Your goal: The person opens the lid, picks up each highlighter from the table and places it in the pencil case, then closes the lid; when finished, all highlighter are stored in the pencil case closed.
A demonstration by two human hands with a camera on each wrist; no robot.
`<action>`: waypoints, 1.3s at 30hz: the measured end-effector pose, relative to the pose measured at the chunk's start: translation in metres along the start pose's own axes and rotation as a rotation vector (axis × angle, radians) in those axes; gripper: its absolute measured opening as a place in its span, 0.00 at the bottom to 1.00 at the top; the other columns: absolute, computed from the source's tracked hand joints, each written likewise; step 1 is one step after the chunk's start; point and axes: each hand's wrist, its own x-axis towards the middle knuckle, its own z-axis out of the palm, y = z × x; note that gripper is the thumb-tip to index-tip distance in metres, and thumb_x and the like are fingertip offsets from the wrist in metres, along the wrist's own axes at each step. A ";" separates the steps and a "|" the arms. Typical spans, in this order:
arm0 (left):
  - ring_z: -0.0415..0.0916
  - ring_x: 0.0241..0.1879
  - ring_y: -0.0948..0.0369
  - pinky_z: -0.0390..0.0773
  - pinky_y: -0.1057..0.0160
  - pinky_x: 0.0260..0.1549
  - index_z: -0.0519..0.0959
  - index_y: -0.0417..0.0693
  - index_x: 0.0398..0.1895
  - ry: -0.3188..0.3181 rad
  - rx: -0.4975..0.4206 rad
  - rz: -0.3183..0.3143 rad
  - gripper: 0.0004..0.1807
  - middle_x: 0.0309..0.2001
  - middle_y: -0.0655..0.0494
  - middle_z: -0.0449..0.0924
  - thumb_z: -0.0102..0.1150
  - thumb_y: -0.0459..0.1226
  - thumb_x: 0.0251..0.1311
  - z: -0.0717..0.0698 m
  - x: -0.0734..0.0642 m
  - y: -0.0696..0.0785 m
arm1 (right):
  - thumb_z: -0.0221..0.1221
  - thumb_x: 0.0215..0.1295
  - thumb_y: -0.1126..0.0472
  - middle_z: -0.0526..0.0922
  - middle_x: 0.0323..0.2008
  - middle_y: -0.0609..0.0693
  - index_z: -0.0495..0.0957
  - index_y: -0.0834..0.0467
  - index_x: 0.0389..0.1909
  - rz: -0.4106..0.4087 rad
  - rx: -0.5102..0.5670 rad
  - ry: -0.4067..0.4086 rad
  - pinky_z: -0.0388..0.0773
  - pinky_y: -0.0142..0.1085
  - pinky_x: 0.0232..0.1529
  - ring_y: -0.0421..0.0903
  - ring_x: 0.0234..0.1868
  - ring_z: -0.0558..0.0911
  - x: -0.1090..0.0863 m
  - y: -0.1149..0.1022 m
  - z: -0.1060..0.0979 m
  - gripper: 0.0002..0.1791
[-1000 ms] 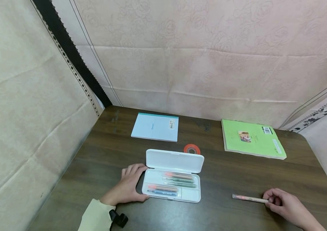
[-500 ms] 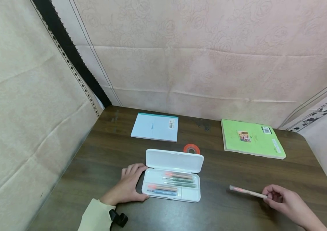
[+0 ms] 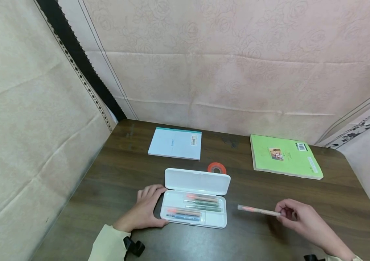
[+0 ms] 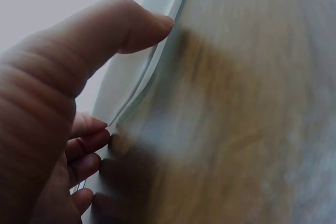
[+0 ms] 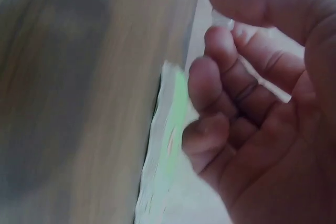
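A white pencil case (image 3: 216,220) lies on the table with its lid tipped back. Several slim pens (image 3: 202,203) in pinkish, green and blue tones lie inside it. My left hand (image 3: 146,211) grips the case's left end, thumb at the near corner and fingers at the far one. In the left wrist view the thumb (image 4: 126,24) presses the case's edge. To the right, my right hand (image 3: 299,215) pinches a pale pen (image 3: 257,210) by one end, its clear tip with pink inside pointing left toward the case. The pen hangs above the table.
Behind the case lid sits a red-orange roll of tape (image 3: 217,167), partly hidden. A light blue notebook (image 3: 175,143) lies at the back left and a green book (image 3: 286,156) at the back right. Patterned cloth (image 3: 204,79) hangs behind the wooden table (image 3: 119,174).
My right hand has lifted the pen off the table and carried it left toward the case. The left hand and the case have stayed in place.
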 end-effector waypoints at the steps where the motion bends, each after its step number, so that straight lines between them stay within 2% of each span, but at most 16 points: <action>1: 0.61 0.60 0.49 0.57 0.50 0.48 0.69 0.49 0.65 -0.004 -0.002 -0.003 0.48 0.63 0.50 0.67 0.75 0.57 0.39 0.000 0.000 0.000 | 0.70 0.48 0.72 0.72 0.24 0.31 0.75 0.43 0.30 -0.005 -0.002 -0.002 0.65 0.25 0.24 0.28 0.25 0.70 0.004 -0.004 0.002 0.20; 6: 0.60 0.61 0.50 0.57 0.50 0.48 0.68 0.50 0.67 -0.028 -0.016 -0.021 0.49 0.64 0.50 0.66 0.74 0.56 0.39 -0.001 -0.001 0.001 | 0.69 0.47 0.71 0.72 0.24 0.31 0.76 0.45 0.29 0.000 -0.007 -0.042 0.69 0.28 0.25 0.28 0.26 0.70 0.024 -0.025 0.018 0.19; 13: 0.60 0.61 0.50 0.57 0.50 0.48 0.68 0.50 0.67 -0.022 -0.015 -0.021 0.49 0.64 0.50 0.66 0.74 0.56 0.39 0.000 -0.001 0.001 | 0.67 0.52 0.68 0.71 0.24 0.36 0.77 0.47 0.29 0.118 0.008 -0.147 0.68 0.28 0.26 0.31 0.25 0.69 0.049 -0.049 0.038 0.12; 19: 0.60 0.61 0.50 0.57 0.50 0.49 0.68 0.50 0.66 -0.021 -0.015 -0.023 0.49 0.64 0.51 0.66 0.74 0.56 0.39 -0.001 0.000 0.001 | 0.66 0.53 0.66 0.71 0.22 0.38 0.77 0.48 0.29 0.163 0.007 -0.171 0.67 0.28 0.25 0.33 0.23 0.69 0.065 -0.062 0.060 0.10; 29: 0.61 0.61 0.51 0.57 0.50 0.48 0.68 0.51 0.66 -0.015 -0.020 -0.014 0.48 0.64 0.51 0.66 0.74 0.56 0.39 0.000 -0.001 0.001 | 0.66 0.54 0.63 0.70 0.21 0.41 0.77 0.49 0.29 0.228 -0.015 -0.208 0.64 0.28 0.23 0.35 0.21 0.67 0.080 -0.081 0.094 0.08; 39: 0.60 0.61 0.50 0.56 0.50 0.48 0.68 0.50 0.66 -0.013 -0.024 -0.012 0.48 0.64 0.51 0.66 0.75 0.56 0.39 -0.001 -0.001 0.001 | 0.65 0.55 0.64 0.70 0.20 0.40 0.78 0.48 0.29 0.291 -0.005 -0.186 0.64 0.29 0.24 0.36 0.21 0.67 0.086 -0.084 0.112 0.08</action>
